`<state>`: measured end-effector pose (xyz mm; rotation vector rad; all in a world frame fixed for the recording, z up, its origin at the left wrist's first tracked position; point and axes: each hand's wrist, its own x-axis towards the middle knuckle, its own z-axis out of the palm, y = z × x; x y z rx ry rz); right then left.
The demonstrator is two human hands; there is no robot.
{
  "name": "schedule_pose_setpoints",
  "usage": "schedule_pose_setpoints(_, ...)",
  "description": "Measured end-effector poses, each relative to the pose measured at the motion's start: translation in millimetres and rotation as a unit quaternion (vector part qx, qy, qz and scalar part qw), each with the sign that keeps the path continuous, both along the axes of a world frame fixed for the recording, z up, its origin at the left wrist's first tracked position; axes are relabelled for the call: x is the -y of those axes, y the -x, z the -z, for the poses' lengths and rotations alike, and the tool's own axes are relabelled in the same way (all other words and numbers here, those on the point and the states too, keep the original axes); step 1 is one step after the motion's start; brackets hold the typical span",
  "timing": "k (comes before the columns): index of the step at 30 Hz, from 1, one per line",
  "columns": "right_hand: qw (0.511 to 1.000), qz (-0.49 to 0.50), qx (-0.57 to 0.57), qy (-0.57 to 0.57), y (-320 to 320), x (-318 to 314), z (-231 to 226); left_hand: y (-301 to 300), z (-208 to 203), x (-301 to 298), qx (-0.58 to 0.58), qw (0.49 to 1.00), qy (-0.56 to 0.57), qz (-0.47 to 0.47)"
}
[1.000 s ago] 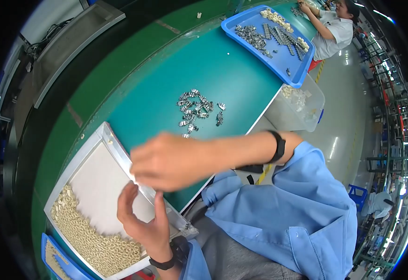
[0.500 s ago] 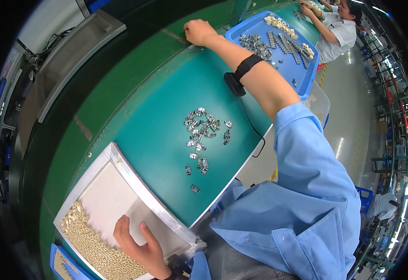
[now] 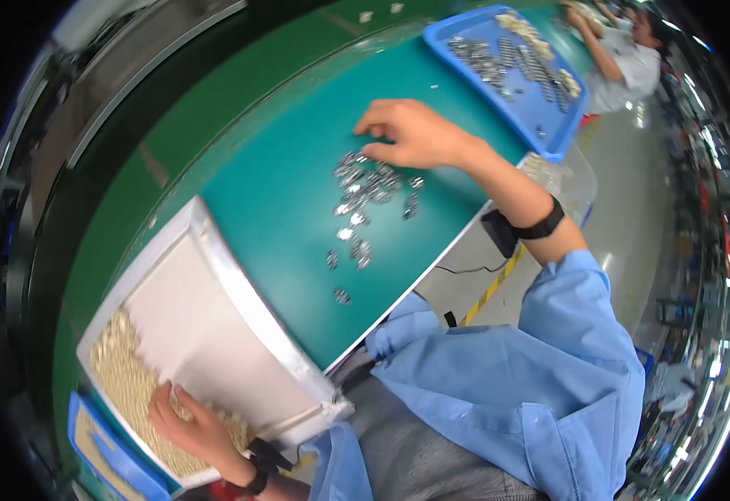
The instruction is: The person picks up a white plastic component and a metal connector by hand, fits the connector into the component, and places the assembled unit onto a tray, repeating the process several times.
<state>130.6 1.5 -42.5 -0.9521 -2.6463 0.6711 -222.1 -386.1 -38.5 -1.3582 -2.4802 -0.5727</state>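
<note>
Low over the near end of a white-walled tray (image 3: pixel 248 284), the left hand (image 3: pixel 194 427) hangs with its fingers loosely bent and the thumb a little apart; motion smears the fingertips, so I cannot tell whether they hold a piece. Beneath that hand and to its left lies a thick bed of small cream-coloured pieces (image 3: pixel 123 367), while the tray's bare pale floor stretches off beyond the hand. Farther left of it, outside the tray wall, sits a small blue tray (image 3: pixel 135 469) with a layer of tan bits. Well to the right of the left hand and farther out, the right hand (image 3: pixel 411 135) is poised over the green tabletop (image 3: pixel 273 200), half open, thumb and forefinger parted with nothing between them. Its thumb tip is at the far edge of a loose cluster of shiny metal parts (image 3: pixel 373 185), which spreads from there back toward the body, a few strays lying apart. A black strap (image 3: pixel 542 222) rings the right wrist. Past the right hand, to its right, rests a large blue tray (image 3: pixel 515 117) of metal parts and cream pieces, with a clear bin (image 3: pixel 580 182) beside the table below it. Farthest from the hand, beyond that tray, is a co-worker (image 3: pixel 628 75) in a white top.
</note>
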Motion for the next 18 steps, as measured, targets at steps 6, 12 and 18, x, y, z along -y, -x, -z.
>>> schedule_pose_setpoints(6, 0.997, 0.044, -0.061, 0.032, 8.3, 56.6, 9.5, 30.7, -15.5, 53.8, -0.112, 0.981, 0.066, -0.142)
schedule_pose_setpoints(12, 0.964, 0.123, -0.171, 0.162, 29.1, 80.1, -3.5, 31.4, -15.1, 58.4, -0.137, 0.964, 0.105, -0.201)
schedule_pose_setpoints(18, 0.972, 0.084, -0.189, 0.111, 31.7, 85.9, 4.4, 41.8, -7.3, 42.4, -0.119, 0.954, 0.161, -0.224)
